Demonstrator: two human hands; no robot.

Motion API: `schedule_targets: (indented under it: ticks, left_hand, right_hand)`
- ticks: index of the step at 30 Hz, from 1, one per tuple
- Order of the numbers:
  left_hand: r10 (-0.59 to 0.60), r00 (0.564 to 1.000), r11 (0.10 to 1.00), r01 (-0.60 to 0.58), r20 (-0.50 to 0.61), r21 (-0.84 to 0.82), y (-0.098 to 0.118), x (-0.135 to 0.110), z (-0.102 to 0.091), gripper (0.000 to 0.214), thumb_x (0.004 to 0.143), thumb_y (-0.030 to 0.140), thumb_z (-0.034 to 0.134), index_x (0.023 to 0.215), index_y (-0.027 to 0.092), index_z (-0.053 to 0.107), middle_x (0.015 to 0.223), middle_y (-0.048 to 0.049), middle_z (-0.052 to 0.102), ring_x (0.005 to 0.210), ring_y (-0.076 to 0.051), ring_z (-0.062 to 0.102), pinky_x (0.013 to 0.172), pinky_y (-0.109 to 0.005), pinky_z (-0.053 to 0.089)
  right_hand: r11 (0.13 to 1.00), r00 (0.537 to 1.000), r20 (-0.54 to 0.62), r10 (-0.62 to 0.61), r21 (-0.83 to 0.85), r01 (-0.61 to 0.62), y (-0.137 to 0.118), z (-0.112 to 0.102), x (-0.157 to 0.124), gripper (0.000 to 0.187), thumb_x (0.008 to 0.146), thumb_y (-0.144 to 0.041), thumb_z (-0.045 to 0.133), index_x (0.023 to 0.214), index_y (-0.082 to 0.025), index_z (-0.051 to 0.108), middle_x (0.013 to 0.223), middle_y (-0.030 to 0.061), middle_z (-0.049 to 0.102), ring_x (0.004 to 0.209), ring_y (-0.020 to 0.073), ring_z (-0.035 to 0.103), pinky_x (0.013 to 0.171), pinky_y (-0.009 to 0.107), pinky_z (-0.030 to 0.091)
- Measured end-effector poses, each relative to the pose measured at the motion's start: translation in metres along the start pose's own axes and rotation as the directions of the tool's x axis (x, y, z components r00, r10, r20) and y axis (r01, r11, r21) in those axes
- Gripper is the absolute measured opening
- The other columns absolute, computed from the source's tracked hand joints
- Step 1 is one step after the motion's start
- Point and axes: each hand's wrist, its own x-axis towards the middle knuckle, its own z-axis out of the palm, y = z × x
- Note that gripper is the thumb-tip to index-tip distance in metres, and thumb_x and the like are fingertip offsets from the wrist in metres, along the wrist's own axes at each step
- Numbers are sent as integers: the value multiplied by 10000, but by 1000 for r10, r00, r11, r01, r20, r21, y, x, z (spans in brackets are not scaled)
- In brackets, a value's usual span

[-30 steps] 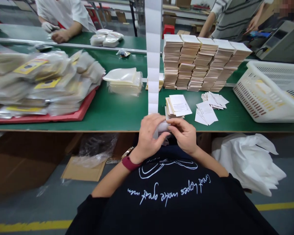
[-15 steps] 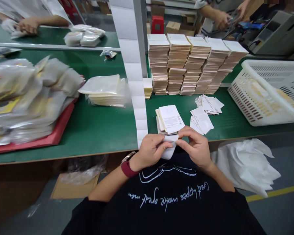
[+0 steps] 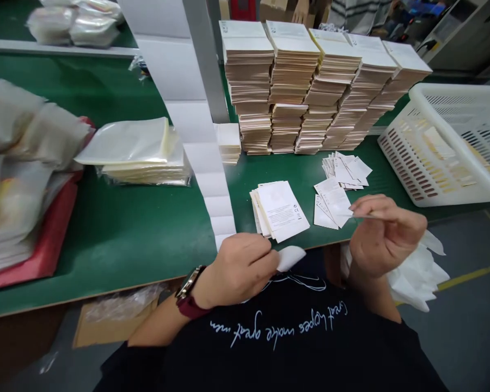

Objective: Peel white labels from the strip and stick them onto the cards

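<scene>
My left hand (image 3: 239,269) is closed on a white label backing piece (image 3: 291,257) at the end of a long white label strip (image 3: 200,141) that runs up from the table edge. My right hand (image 3: 386,234) is raised to the right, its thumb and fingers pinching a thin white sticker (image 3: 365,215), seen edge-on. Between and just beyond my hands lies a small stack of white printed cards (image 3: 280,209) on the green table (image 3: 139,228). A fanned pile of small leaflets (image 3: 341,185) lies to the right of that stack.
Tall stacks of cards (image 3: 318,81) stand at the back. A white plastic basket (image 3: 453,141) sits at the right. Clear bags (image 3: 134,149) and packed pouches on a red tray (image 3: 44,239) lie at the left. White paper waste (image 3: 416,272) is on the floor. A metal post (image 3: 206,60) rises mid-table.
My hands, together on the white piece, have parted. The right hand has pulled away to the right with a thin sticker; the left still holds the backing. The view has moved closer to the table.
</scene>
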Motion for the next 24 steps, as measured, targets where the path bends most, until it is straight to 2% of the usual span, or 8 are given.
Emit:
schedule_targets:
  ticks: [2, 3, 5, 7, 10, 12, 15, 24]
  left_hand:
    - [-12, 1000, 999, 12, -13, 44, -6, -1, -2, 128, 859, 124, 461, 810, 175, 568, 683, -27, 578, 624, -148, 518, 525, -286, 409]
    - [-16, 1000, 999, 17, -20, 46, -10, -1, -2, 114, 843, 112, 473, 827, 166, 572, 755, -52, 614, 704, -167, 566, 576, -299, 468]
    - [-11, 999, 999, 12, -35, 35, -17, -1, 2, 107, 812, 85, 499, 851, 148, 577, 927, -103, 656, 913, -220, 616, 730, -356, 551]
    - [-5, 999, 1000, 6, -37, 19, -23, 1, 6, 112, 796, 69, 518, 859, 137, 581, 1077, -129, 655, 1092, -267, 590, 888, -431, 553]
    - [4, 1000, 1000, -4, -9, -12, -32, 2, 13, 123, 802, 69, 503, 869, 135, 582, 1126, -124, 659, 1148, -263, 578, 1006, -500, 509]
    - [8, 1000, 999, -8, 0, -39, -36, 3, 15, 132, 812, 77, 486, 879, 139, 582, 1092, -117, 675, 1121, -241, 599, 1016, -504, 508]
    - [4, 1000, 997, -5, -5, -82, -41, 2, 17, 144, 812, 78, 489, 894, 142, 588, 1081, -111, 685, 1137, -232, 603, 1014, -486, 521]
    - [-45, 999, 991, 45, 3, -126, -44, -3, 19, 127, 829, 88, 519, 898, 132, 615, 1120, -83, 696, 1147, -226, 616, 1027, -436, 539]
  right_hand:
    - [998, 992, -109, 63, 9, -62, 7, 10, 9, 57, 853, -295, 600, 870, -273, 551, 773, -3, 563, 755, 185, 587, 752, 390, 479]
    - [993, 989, -86, 118, 9, -117, 11, 17, 13, 70, 824, -290, 642, 842, -257, 583, 773, -4, 583, 745, 173, 590, 736, 367, 480]
    - [969, 967, 62, 246, 10, -247, 20, 29, 18, 81, 793, -298, 676, 805, -237, 624, 763, -11, 611, 715, 148, 586, 691, 324, 479]
    - [937, 927, 165, 337, 35, -347, 25, 42, 22, 82, 772, -288, 692, 794, -227, 642, 733, -24, 625, 660, 123, 569, 637, 289, 470]
    - [899, 867, 267, 420, 10, -438, 23, 59, 28, 60, 757, -263, 695, 770, -211, 667, 685, -32, 632, 601, 99, 542, 572, 257, 442]
    - [886, 838, 316, 446, -25, -462, 19, 67, 31, 52, 749, -249, 689, 736, -200, 675, 650, -33, 625, 579, 92, 530, 553, 249, 434]
    - [882, 817, 356, 453, -44, -469, 14, 74, 36, 61, 746, -244, 683, 707, -199, 673, 607, -40, 604, 549, 84, 507, 528, 242, 426]
    - [903, 812, 406, 419, -92, -420, 19, 75, 37, 53, 786, -282, 691, 761, -236, 687, 651, -35, 618, 574, 92, 510, 518, 243, 431]
